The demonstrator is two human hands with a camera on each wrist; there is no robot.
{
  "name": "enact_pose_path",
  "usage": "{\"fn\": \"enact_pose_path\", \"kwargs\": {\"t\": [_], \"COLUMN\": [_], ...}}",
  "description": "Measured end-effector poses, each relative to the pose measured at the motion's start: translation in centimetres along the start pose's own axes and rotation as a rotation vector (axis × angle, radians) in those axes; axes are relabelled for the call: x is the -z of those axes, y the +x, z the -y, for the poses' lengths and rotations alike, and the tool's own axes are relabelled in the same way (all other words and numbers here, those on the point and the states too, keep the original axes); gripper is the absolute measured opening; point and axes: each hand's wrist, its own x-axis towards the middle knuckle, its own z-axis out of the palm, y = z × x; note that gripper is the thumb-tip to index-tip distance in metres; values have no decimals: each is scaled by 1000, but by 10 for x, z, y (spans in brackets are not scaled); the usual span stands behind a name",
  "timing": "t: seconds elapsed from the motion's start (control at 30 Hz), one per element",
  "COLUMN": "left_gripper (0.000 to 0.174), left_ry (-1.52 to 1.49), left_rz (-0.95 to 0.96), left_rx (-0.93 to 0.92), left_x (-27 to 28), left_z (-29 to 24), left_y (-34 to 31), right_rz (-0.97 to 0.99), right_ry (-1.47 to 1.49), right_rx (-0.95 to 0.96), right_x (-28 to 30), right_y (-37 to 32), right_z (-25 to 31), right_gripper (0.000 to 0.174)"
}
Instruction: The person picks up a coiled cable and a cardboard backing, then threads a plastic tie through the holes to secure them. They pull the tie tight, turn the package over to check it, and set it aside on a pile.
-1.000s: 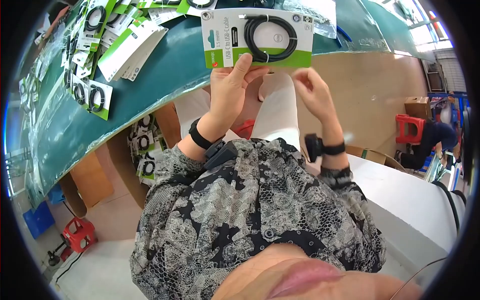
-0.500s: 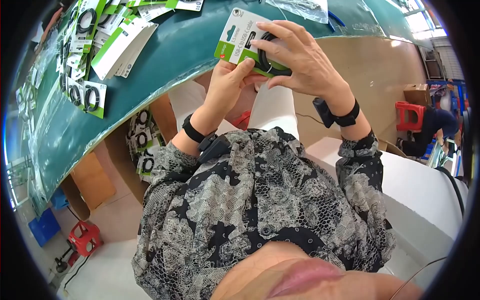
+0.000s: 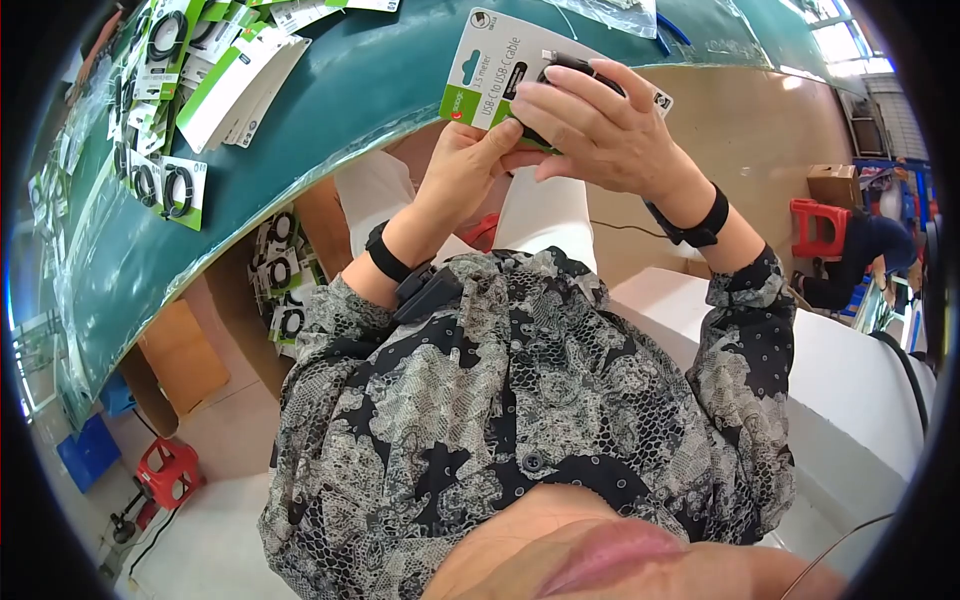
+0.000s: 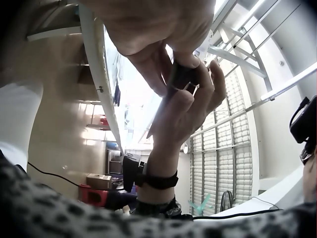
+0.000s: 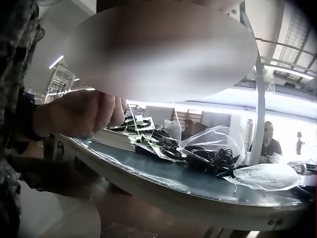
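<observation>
A white-and-green retail card (image 3: 492,62) printed "USB-C to USB-C cable" is held up over the lap, just off the table's front edge. My left hand (image 3: 465,165) pinches its lower edge, thumb on the front. A coiled black USB-C cable (image 3: 573,62) lies on the card, mostly hidden behind my right hand (image 3: 605,130). The right fingers curve over the coil, and the thumb sits below it. From the left wrist, the right hand (image 4: 183,106) shows thumb and fingers around something dark beside the left hand (image 4: 148,29).
On the green table (image 3: 330,110), packaged cables (image 3: 165,85) are heaped at left beside a fanned stack of cards (image 3: 245,95). A clear plastic bag (image 3: 620,15) lies at the back. Below the table stand more packs (image 3: 285,270). Another person (image 3: 880,255) is at right near a red stool (image 3: 820,228).
The right hand has come in from beside the card and now covers the cable coil. The card has tilted, its right end swinging down, while the left hand keeps its pinch.
</observation>
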Motion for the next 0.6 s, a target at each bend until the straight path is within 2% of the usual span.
{"fn": "enact_pose_path", "kwargs": {"t": [0.07,0.2,0.3,0.47,0.57,0.6], "left_gripper": [27,30,31,33,34,34], "left_ry": [-7,-45,-149,-78,-276,-275], "left_rz": [23,57,201,186,191,192], "left_rx": [14,42,42,104,75,78], "left_x": [1,5,9,11,8,7], "left_z": [1,3,1,-1,3,5], "left_y": [-1,3,6,7,9,10], "right_rz": [-1,125,179,175,84,82], "right_ry": [-26,42,68,183,291,291], "right_rx": [42,-21,60,88,-13,-16], "right_x": [1,7,12,14,21,18], "right_y": [1,8,11,9,18,18], "right_z": [0,-7,-14,-15,-17,-15], "right_gripper": [67,66,58,51,35,35]}}
